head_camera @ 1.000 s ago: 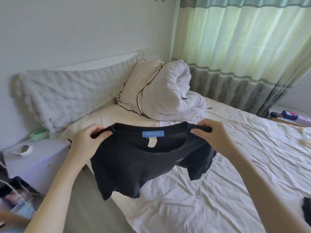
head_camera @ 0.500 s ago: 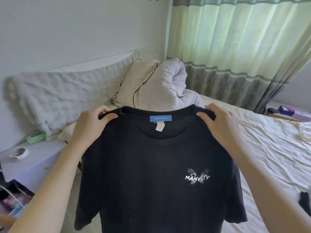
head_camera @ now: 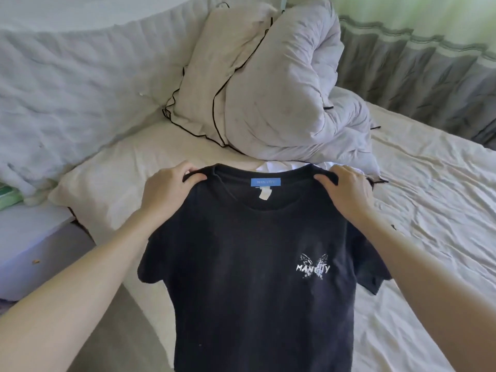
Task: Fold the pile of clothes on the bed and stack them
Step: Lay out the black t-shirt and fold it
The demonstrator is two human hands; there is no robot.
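Over a rumpled white-sheeted bed (head_camera: 429,210) backed by a rolled white duvet (head_camera: 290,98) (green curtains beyond), left hand (head_camera: 167,193) and right hand (head_camera: 346,193) pinch a black short-sleeved cotton T-shirt (head_camera: 249,277) by its shoulders, front facing the camera.

Behind the spread black cotton T-shirt (head_camera: 249,264), a rumpled white duvet bundle (head_camera: 290,98) and a cream pillow with black piping (head_camera: 204,84) blocked the head of the bed. To the right, the wrinkled cream bedsheet (head_camera: 434,200) lay open. On the left, a pale bedside surface (head_camera: 29,237) stood just beside the mattress edge.
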